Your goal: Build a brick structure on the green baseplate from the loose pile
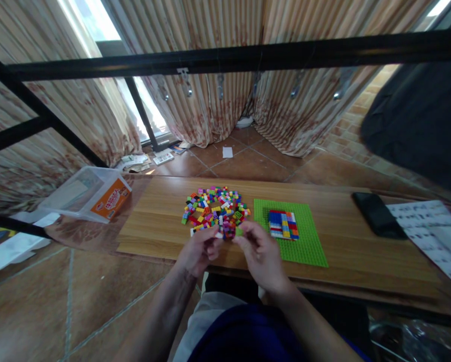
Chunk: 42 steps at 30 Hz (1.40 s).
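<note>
My left hand (200, 250) is closed in a pinch on a small white brick (218, 235) at the near edge of the brick pile. Close by on its right, my right hand (263, 257) grips a lime green brick (239, 231) between thumb and fingertips. The two bricks are apart. Behind both hands spreads a pile of loose toy bricks (214, 207) in many colours. To the right lies a green baseplate (309, 236). On it sits a low, roughly square block of joined bricks (283, 224) in blue, red, white, yellow and orange.
The wooden table (153, 216) carries a black phone (379, 214) and printed sheets (429, 231) at the right. A clear plastic box (86, 193) with an orange label stands at the left. A black metal bar (225, 59) crosses above the table's far side, before curtains (210, 110).
</note>
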Motion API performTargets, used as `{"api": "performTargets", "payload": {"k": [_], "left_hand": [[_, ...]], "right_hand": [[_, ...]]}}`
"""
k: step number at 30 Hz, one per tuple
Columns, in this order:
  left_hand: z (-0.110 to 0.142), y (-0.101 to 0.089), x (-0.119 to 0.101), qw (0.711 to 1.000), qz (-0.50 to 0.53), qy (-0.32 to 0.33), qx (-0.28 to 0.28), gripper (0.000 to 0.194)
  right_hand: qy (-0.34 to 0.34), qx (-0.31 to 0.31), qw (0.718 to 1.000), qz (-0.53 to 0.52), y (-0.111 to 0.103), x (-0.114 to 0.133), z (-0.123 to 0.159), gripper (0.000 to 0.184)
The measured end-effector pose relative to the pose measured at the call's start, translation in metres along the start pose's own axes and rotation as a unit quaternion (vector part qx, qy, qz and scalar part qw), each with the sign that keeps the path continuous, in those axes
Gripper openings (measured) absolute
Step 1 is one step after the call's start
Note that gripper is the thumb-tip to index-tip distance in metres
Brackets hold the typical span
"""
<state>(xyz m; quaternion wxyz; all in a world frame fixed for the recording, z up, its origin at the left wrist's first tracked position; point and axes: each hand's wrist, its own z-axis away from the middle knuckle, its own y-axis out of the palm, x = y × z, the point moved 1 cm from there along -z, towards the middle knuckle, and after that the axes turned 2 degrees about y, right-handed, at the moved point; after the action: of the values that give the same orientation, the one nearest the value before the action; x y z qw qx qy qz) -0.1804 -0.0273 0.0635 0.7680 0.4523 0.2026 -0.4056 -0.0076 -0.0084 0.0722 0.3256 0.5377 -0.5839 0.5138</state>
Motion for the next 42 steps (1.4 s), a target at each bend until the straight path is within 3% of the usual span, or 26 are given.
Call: {"api": "performTargets", "payload": {"k": [3,6,11,15,20,26,32,37,42], "left_hand": [[0.003,-0.027,-0.006,0.998,0.032,0.01,-0.054,0.031],[0.009,-0.037,-0.005,0.998,0.059,-0.009,-0.004,0.027],[0.013,-0.022,0.0,0.995,0.082,0.011,0.049,0.019],[0.011,-0.02,-0.003,0.998,0.059,0.028,0.022,0.015],[0.003,-0.023,-0.002,0.999,0.043,0.013,-0.015,0.016],[-0.019,-0.019,0.0,0.997,0.008,0.037,-0.065,0.016],[-0.032,-0.008,-0.005,0.995,-0.069,0.059,-0.032,0.015],[-0.034,-0.004,-0.011,0.994,-0.08,0.073,-0.031,0.018],[-0.033,-0.008,-0.015,0.994,-0.044,0.076,-0.058,0.019]], "right_hand": [[0.024,-0.085,0.995,-0.043,-0.027,-0.001,-0.016,0.013],[0.018,-0.044,0.999,-0.011,-0.034,-0.013,-0.03,0.016],[0.023,0.032,0.992,0.122,0.005,-0.045,-0.042,0.009],[0.016,0.055,0.979,0.197,0.03,-0.062,-0.053,0.011],[-0.002,0.075,0.977,0.201,0.038,-0.067,-0.059,0.024],[-0.011,0.086,0.986,0.143,0.039,-0.055,-0.046,0.023],[-0.024,0.132,0.987,0.088,0.045,-0.045,-0.047,0.023],[0.06,0.092,0.994,0.013,0.046,-0.049,-0.052,0.011],[0.155,0.05,0.977,-0.134,0.041,-0.054,-0.046,0.019]]}}
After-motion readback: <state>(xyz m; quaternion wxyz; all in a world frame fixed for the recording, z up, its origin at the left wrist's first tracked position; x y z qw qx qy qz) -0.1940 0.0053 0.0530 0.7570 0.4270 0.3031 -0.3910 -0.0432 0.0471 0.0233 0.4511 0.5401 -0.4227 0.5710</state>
